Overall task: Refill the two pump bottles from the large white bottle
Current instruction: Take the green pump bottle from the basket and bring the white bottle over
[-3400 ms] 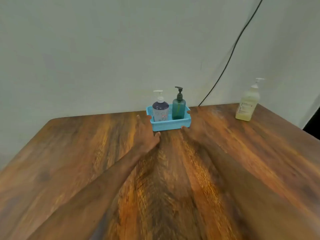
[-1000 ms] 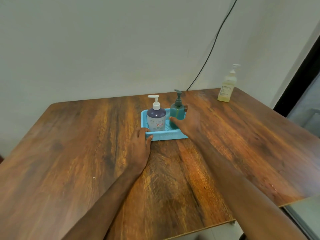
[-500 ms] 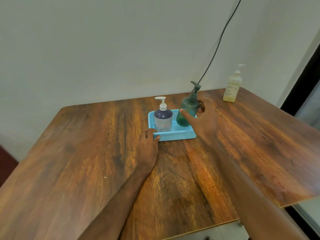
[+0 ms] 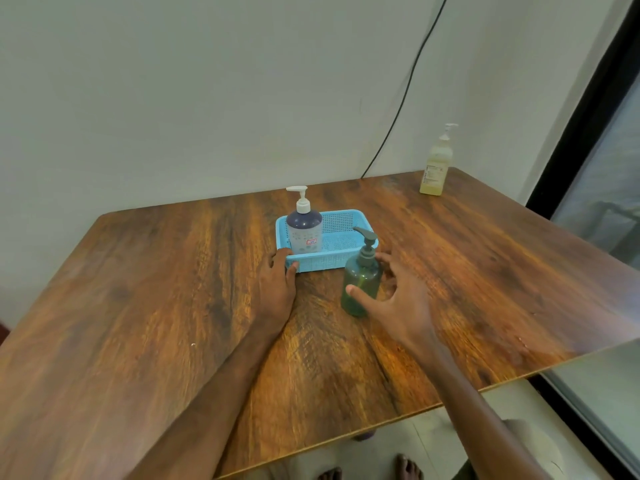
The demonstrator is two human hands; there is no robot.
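A green pump bottle (image 4: 360, 285) with a grey pump stands upright on the wooden table (image 4: 138, 306), just in front of the blue basket (image 4: 341, 226). My right hand (image 4: 398, 299) holds it, thumb on its front and fingers behind it. A purple-topped pump bottle (image 4: 304, 230) with a white pump stands in the basket's left end. My left hand (image 4: 277, 282) grips the basket's front left corner, fingers on the rim and thumb against the wall. The large pale bottle (image 4: 435, 168) with a white pump stands alone at the far right corner.
A black cable (image 4: 405, 98) runs down the wall behind the table. The table's near right edge (image 4: 485, 386) is cut at a slant, with floor and bare feet (image 4: 408, 467) below. A dark door frame (image 4: 581, 126) stands at the right.
My right hand lifted the green pump bottle out of the basket and brought it down onto the table in front. The left hand stayed on the basket's corner.
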